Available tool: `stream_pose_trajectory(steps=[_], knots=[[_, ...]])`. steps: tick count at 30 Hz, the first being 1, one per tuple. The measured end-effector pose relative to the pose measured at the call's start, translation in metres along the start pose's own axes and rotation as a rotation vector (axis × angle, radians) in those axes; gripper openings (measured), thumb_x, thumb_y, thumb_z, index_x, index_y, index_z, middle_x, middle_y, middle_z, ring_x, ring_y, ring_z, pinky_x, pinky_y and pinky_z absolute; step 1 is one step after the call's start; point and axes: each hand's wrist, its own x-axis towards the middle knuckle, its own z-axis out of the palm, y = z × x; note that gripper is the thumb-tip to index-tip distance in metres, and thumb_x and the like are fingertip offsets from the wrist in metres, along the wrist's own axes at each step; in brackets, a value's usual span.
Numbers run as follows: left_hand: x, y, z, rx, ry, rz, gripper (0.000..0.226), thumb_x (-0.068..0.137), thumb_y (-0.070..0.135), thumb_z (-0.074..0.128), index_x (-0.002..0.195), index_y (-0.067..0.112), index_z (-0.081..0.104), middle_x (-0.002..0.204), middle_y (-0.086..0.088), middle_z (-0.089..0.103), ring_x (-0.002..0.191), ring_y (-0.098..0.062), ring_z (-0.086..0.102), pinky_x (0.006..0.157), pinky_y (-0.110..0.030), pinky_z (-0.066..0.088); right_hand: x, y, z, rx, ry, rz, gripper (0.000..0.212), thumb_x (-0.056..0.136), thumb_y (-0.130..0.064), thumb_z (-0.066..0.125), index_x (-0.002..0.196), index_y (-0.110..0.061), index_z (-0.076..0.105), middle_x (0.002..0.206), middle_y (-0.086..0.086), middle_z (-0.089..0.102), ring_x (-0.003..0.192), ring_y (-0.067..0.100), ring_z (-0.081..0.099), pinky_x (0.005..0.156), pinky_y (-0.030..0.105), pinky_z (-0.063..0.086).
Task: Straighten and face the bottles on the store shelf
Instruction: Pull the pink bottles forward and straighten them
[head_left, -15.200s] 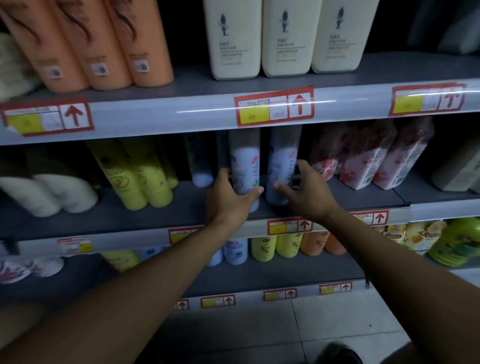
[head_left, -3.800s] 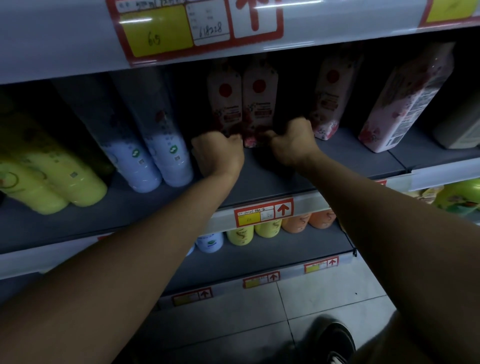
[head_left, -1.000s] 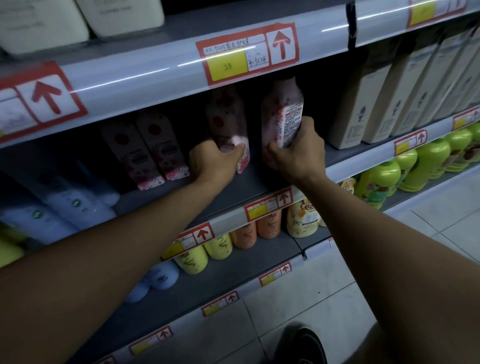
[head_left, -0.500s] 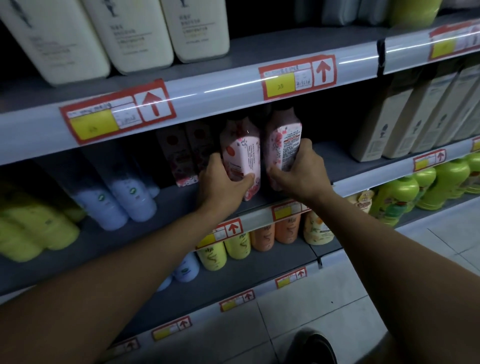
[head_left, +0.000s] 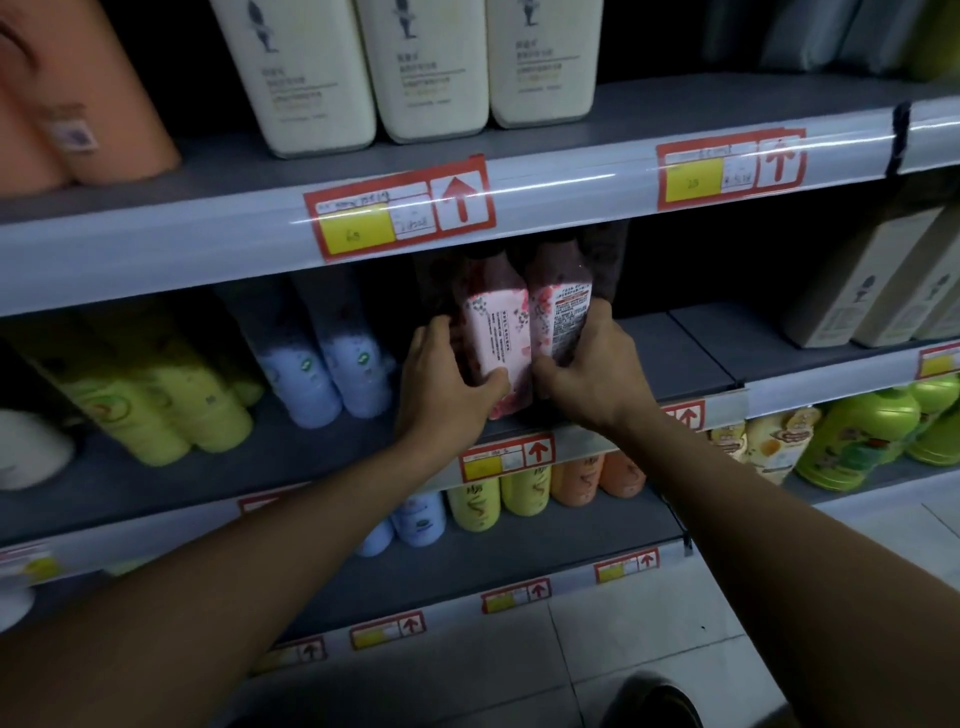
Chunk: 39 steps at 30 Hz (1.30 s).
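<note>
Two pink flowered bottles stand side by side near the front of the middle shelf (head_left: 691, 358). My left hand (head_left: 441, 384) grips the left pink bottle (head_left: 493, 332) at its lower part. My right hand (head_left: 592, 369) grips the right pink bottle (head_left: 563, 312), whose printed text label faces me. Both bottles lean slightly to the left and touch each other. More dark pink bottles stand behind them in shadow.
Pale blue bottles (head_left: 332, 369) and yellow bottles (head_left: 171, 410) stand left of my hands. Beige cartons (head_left: 878, 280) stand at the right. Cream bottles (head_left: 431, 62) fill the shelf above; green jugs (head_left: 862, 436) and small bottles sit below.
Both hands have slid the two pink bottles leftward along the shelf and closer together. My view has shifted left and the bottles now touch.
</note>
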Motion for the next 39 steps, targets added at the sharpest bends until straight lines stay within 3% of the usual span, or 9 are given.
stream_pose_trajectory(steps=[3,8,11,19,25,39], knots=[[-0.001,-0.003,-0.004,0.014,0.028,0.010,0.062,0.066,0.047,0.069,0.120,0.025,0.046,0.118,0.001,0.053,0.110,-0.019,0.063,0.085,-0.044,0.059,0.000,-0.006,0.010,0.005,-0.005,-0.020,0.052,0.075,-0.047,0.068,0.111,-0.021,0.041,0.109,0.003,0.062,0.100,0.026,0.063,0.085,0.044,0.055],[0.003,-0.006,-0.007,0.094,0.058,-0.010,0.036,0.081,0.020,0.073,0.106,0.012,0.050,0.112,-0.007,0.053,0.106,-0.027,0.059,0.086,-0.047,0.055,0.001,-0.010,0.023,0.008,0.018,-0.040,0.049,0.079,-0.051,0.069,0.107,-0.021,0.043,0.103,0.001,0.060,0.091,0.022,0.062,0.081,0.046,0.055],[0.007,-0.007,-0.008,0.132,0.058,-0.029,0.027,0.086,0.013,0.069,0.106,0.008,0.051,0.113,-0.009,0.055,0.108,-0.028,0.055,0.089,-0.037,0.048,0.002,-0.012,0.031,-0.004,0.041,-0.057,0.045,0.081,-0.047,0.070,0.103,-0.019,0.043,0.100,0.002,0.058,0.089,0.024,0.061,0.079,0.047,0.055],[0.014,-0.001,-0.007,0.208,0.057,-0.136,0.025,0.093,0.007,0.058,0.117,0.006,0.051,0.124,-0.014,0.049,0.114,-0.031,0.050,0.086,-0.030,0.036,0.005,-0.017,0.045,-0.019,0.074,-0.066,0.048,0.086,-0.046,0.070,0.107,-0.013,0.043,0.114,0.011,0.057,0.104,0.034,0.058,0.084,0.050,0.052],[0.017,0.001,-0.006,0.213,0.067,-0.161,0.026,0.090,0.003,0.058,0.115,0.001,0.051,0.125,-0.019,0.051,0.117,-0.035,0.050,0.093,-0.038,0.039,0.006,-0.020,0.051,-0.030,0.103,-0.065,0.049,0.086,-0.045,0.071,0.108,-0.012,0.042,0.114,0.013,0.057,0.106,0.037,0.058,0.085,0.050,0.051],[0.010,-0.001,-0.006,0.148,0.131,-0.117,0.020,0.092,0.000,0.055,0.111,0.003,0.048,0.119,-0.016,0.059,0.111,-0.032,0.056,0.076,-0.026,0.033,0.005,-0.019,0.049,-0.070,0.083,-0.086,0.046,0.089,-0.041,0.069,0.110,-0.011,0.041,0.116,0.012,0.054,0.108,0.036,0.057,0.087,0.046,0.049]])
